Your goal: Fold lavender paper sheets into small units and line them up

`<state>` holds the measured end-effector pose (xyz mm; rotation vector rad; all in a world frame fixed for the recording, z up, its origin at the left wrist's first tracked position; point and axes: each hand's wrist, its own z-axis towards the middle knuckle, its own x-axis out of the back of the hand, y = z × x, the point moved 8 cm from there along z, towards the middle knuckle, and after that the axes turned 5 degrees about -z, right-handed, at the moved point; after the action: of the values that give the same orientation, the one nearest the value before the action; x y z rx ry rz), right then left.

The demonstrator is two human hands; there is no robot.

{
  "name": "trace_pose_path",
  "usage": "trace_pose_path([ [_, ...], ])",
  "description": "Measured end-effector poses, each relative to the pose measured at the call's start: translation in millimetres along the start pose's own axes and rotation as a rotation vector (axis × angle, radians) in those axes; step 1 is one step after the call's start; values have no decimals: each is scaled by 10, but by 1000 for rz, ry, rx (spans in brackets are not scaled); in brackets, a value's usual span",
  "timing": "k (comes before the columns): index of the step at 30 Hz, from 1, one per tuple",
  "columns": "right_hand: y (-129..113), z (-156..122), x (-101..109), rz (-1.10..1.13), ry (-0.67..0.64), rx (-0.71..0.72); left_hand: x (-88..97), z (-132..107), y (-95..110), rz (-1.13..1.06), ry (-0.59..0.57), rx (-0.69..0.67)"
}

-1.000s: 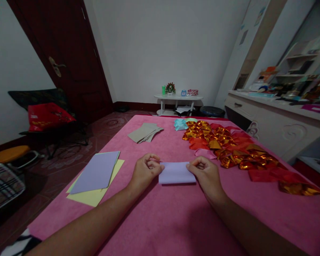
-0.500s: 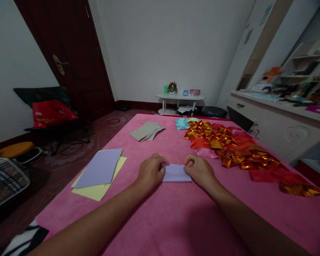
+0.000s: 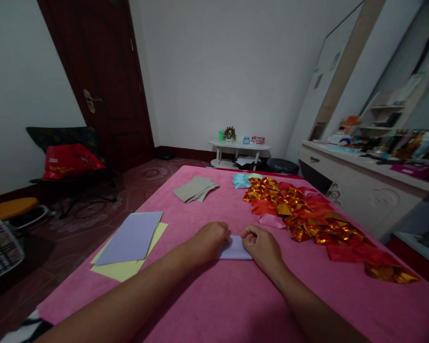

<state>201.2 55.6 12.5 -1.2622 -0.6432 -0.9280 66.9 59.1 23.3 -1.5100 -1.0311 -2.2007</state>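
While right hand (image 3: 262,247) pinches lavender paper (image 3: 235,247), left hand (image 3: 210,242) apparently too, near edge free.

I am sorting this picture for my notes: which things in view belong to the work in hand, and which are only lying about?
In the work:
purple sheet between left hand and right hand
probably also stacked sheets, grey sheets, shiny folded pieces

Lying about, apparently:
red bag
orange seat
green container
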Motion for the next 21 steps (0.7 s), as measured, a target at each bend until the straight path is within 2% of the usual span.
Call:
trace_pose_path([
  [5, 20, 0, -24, 34, -17, 10, -3, 6, -282, -390, 161, 216],
  [9, 52, 18, -36, 18, -11, 0, -73, -60, -409, -558, 240, 244],
  [12, 39, 41, -40, -10, -9, 28, -71, -98, -394, -487, 255, 263],
  [18, 33, 116, -58, 6, -82, 49, -72, -23, -190, -198, 253, 255],
  [21, -82, 122, 49, 20, -3, 88, -116, 16, -170, -116, 238, 288],
])
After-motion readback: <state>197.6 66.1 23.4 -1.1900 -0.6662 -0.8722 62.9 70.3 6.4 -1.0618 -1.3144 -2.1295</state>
